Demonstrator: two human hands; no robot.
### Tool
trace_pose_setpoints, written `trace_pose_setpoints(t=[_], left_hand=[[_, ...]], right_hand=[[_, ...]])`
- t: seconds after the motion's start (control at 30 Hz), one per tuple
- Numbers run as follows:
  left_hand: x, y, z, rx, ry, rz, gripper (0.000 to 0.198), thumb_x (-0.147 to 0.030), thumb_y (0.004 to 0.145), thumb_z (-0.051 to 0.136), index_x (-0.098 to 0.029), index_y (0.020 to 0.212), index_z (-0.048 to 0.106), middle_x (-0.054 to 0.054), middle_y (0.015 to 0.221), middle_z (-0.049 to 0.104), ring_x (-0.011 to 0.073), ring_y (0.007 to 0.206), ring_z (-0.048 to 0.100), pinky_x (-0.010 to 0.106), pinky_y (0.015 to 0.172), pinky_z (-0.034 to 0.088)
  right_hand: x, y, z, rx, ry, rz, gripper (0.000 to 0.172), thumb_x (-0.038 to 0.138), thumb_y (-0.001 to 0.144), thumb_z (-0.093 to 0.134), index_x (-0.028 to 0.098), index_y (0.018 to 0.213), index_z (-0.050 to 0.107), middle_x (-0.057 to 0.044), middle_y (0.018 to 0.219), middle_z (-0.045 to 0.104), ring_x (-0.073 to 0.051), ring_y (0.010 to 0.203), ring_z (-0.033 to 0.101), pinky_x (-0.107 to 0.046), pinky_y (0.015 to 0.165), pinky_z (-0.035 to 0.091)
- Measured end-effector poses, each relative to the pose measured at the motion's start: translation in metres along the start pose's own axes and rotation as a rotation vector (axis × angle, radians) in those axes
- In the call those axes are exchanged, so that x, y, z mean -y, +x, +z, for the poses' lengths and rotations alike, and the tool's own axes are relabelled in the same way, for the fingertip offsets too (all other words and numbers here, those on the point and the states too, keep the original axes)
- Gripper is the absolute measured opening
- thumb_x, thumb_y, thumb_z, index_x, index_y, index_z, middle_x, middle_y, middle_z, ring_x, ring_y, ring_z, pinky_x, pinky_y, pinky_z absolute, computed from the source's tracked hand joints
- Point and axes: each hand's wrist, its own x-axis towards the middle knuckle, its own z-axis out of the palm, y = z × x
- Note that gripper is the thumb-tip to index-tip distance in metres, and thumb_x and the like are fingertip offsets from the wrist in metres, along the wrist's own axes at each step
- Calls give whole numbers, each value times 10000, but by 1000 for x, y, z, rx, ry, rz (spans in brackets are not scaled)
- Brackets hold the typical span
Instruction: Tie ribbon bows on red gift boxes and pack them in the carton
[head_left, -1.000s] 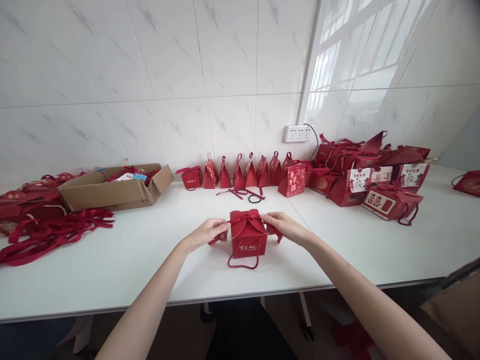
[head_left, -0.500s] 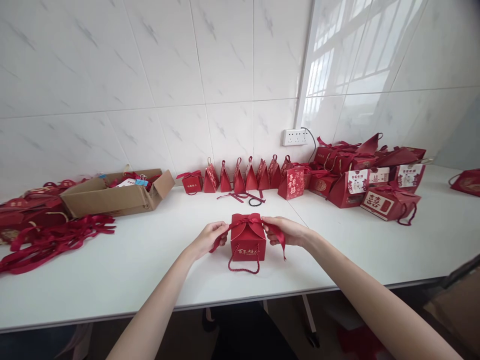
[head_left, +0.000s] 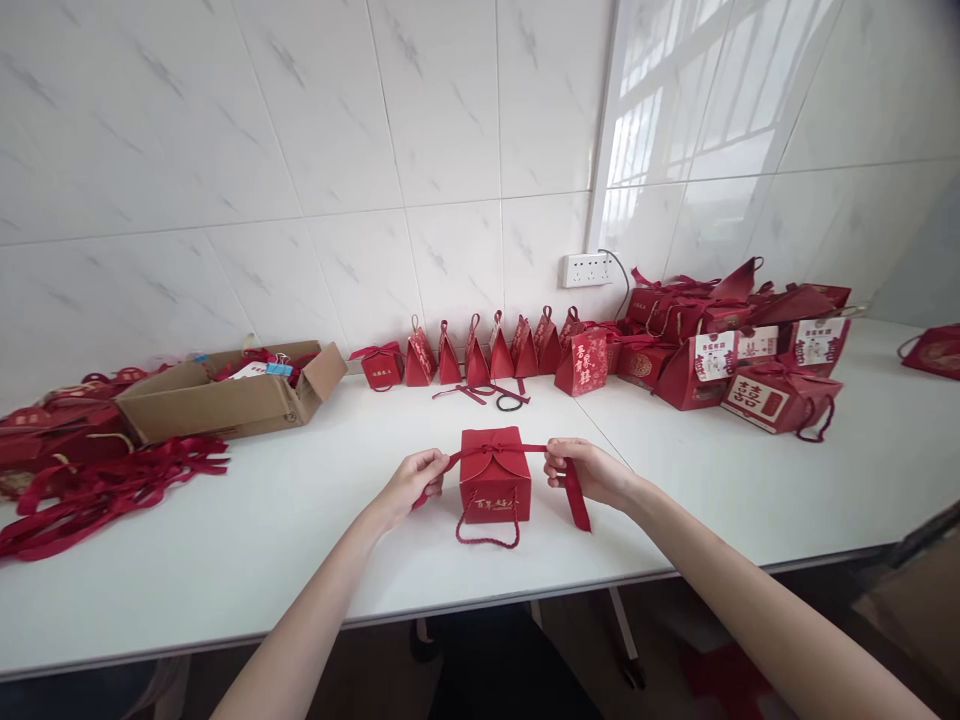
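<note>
A red gift box (head_left: 496,507) with gold lettering stands upright on the white table in front of me. Its twisted cord handle (head_left: 487,543) hangs down the near side onto the tabletop. Across the box's top runs a red ribbon (head_left: 535,448), gathered in a knot at the middle and stretched out to both sides. My left hand (head_left: 411,484) is closed on one end, left of the box. To the right, my right hand (head_left: 589,470) pinches the other end, whose tail dangles below the fingers. Neither hand touches the box itself.
A cardboard carton (head_left: 225,410) and a heap of loose red ribbons (head_left: 127,490) lie on the left. Along the wall stand several triangular red boxes (head_left: 499,358), with a black ring (head_left: 509,402) before them. More gift boxes (head_left: 780,400) are piled at the right.
My right hand has moved outward to the right, drawing the ribbon straight and tight over the box. The loops at the top have shrunk to a small knot. My left hand moved slightly left.
</note>
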Motion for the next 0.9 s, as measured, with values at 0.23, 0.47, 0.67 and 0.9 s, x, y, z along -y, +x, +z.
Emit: trace_pose_setpoints(t=[0.23, 0.47, 0.67, 0.9], left_hand=[[5, -4, -11, -1, 28, 5, 417, -512, 717, 642, -174, 606, 425, -64, 500, 357, 81, 499, 345, 228, 533, 278], [-10, 6, -9, 134, -27, -85, 407, -552, 684, 603, -154, 654, 525, 37, 664, 570, 171, 659, 542, 314, 657, 419], [-34, 10, -2, 242, 41, -127, 316, -411, 692, 692, -136, 648, 545, 33, 669, 574, 128, 621, 523, 266, 614, 390], [-40, 7, 1, 197, 84, -101, 386, -457, 727, 655, -158, 630, 433, -41, 599, 425, 58, 509, 363, 212, 501, 253]], right_hand=[[-12, -3, -22, -41, -51, 53, 248, 246, 639, 675, 169, 524, 469, 31, 546, 423, -110, 553, 446, -260, 570, 341], [5, 11, -18, 122, -138, 179, 325, 459, 671, 661, 141, 648, 599, -44, 680, 590, -202, 675, 603, -310, 653, 436], [16, 24, 9, 189, -254, 143, 433, 547, 770, 590, 141, 618, 567, -23, 628, 577, -152, 616, 585, -285, 631, 451], [26, 20, 21, 124, -267, 48, 335, 446, 730, 685, 142, 660, 565, 1, 623, 538, -111, 595, 508, -249, 574, 407]])
